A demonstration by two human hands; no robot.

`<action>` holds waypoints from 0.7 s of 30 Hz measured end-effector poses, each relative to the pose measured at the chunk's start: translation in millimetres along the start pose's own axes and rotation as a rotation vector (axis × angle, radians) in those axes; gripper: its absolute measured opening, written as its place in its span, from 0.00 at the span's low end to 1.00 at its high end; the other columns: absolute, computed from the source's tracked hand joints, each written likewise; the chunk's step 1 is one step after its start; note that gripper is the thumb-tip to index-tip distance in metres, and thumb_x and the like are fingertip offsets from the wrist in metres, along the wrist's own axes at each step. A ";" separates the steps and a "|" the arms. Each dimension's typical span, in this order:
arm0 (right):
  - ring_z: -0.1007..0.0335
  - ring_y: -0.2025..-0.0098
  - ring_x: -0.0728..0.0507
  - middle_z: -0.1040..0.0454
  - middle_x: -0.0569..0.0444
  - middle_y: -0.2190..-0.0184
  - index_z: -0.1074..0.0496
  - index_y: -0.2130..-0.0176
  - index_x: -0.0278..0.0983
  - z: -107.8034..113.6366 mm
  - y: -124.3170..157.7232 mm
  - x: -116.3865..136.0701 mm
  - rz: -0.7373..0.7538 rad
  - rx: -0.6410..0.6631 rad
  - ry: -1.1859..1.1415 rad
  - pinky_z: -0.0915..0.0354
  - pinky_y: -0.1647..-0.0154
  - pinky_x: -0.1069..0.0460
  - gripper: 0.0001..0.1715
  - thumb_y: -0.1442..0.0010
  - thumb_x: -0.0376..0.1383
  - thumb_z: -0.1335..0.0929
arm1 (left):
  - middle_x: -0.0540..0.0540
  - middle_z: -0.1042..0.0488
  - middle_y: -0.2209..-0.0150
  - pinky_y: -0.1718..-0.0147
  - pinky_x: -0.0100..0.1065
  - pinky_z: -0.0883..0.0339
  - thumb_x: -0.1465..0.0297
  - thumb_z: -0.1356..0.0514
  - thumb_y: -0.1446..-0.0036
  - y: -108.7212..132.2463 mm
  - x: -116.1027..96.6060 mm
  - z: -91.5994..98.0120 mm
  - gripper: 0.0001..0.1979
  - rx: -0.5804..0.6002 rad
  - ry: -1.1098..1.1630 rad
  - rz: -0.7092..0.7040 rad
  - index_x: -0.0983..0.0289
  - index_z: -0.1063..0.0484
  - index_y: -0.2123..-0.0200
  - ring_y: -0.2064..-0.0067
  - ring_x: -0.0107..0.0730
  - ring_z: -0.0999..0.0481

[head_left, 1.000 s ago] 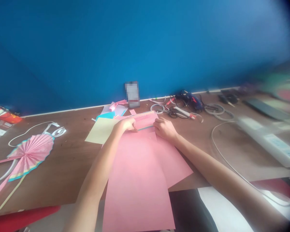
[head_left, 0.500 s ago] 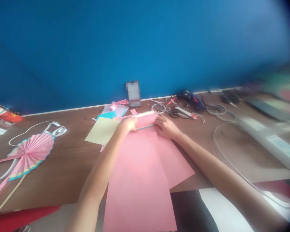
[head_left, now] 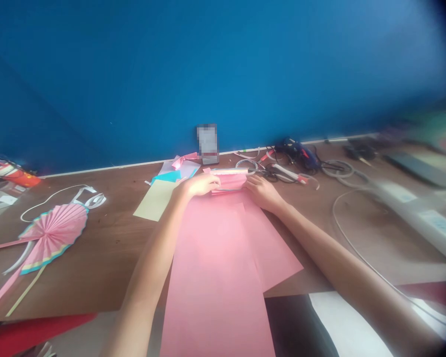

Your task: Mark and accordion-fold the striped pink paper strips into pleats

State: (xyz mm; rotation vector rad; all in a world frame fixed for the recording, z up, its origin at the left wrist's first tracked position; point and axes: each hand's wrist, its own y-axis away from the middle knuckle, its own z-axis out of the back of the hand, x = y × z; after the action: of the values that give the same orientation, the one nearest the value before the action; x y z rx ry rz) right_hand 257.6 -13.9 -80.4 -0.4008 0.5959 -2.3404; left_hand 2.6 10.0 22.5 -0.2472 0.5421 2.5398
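A long pink paper sheet [head_left: 215, 277] runs from the tabletop over its front edge, with its far end folded up between my hands. My left hand [head_left: 204, 184] grips the left side of the folded end, fingers curled over it. On the right side, my right hand [head_left: 262, 192] pinches the same folded end. A pale strip with a blue line shows along the fold. Under the long sheet, a second pink sheet [head_left: 275, 253] sticks out to the right. A pale yellow sheet [head_left: 153, 201] lies beside my left wrist.
At left on the table [head_left: 111, 258] is a pleated pink paper fan [head_left: 55, 235] with blue and yellow edging. A phone-like object [head_left: 208, 144] leans on the blue wall. Cables [head_left: 282, 168] and a white power strip [head_left: 423, 218] occupy the right.
The folded end has been lifted and turned a little, showing more pleats between my hands. My left hand has shifted slightly up, with its fingers now reaching further over the fold.
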 end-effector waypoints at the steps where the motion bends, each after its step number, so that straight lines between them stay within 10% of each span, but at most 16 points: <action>1: 0.36 0.57 0.41 0.26 0.46 0.62 0.27 0.62 0.36 -0.3 -0.1 0.2 -0.006 -0.006 0.002 0.42 0.56 0.49 0.15 0.35 0.30 0.41 | 0.51 0.26 0.50 0.56 0.30 0.37 0.63 0.54 0.36 0.4 0.7 0.7 0.17 -0.025 0.004 -0.013 0.56 0.27 0.55 0.51 0.34 0.28; 10: 0.37 0.59 0.41 0.28 0.47 0.64 0.30 0.62 0.36 6.0 -0.1 4.1 -0.041 0.003 -0.002 0.43 0.57 0.50 0.13 0.34 0.32 0.42 | 0.54 0.22 0.61 0.66 0.32 0.37 0.70 0.47 0.43 -18.5 -21.8 -28.4 0.11 -0.128 0.034 -0.145 0.60 0.25 0.63 0.64 0.35 0.26; 21: 0.35 0.56 0.40 0.27 0.45 0.60 0.29 0.58 0.36 10.2 -0.1 6.7 -0.034 0.040 -0.095 0.42 0.55 0.49 0.14 0.35 0.32 0.42 | 0.57 0.24 0.52 0.56 0.34 0.35 0.72 0.52 0.39 -27.6 -35.0 -42.3 0.15 -0.177 0.156 -0.184 0.62 0.26 0.58 0.54 0.38 0.27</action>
State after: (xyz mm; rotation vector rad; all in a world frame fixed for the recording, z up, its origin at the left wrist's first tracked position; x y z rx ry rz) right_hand 257.1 -21.5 -70.8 -0.5042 0.4996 -2.3473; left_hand 49.7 -2.4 -15.0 -0.5377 0.3348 2.4022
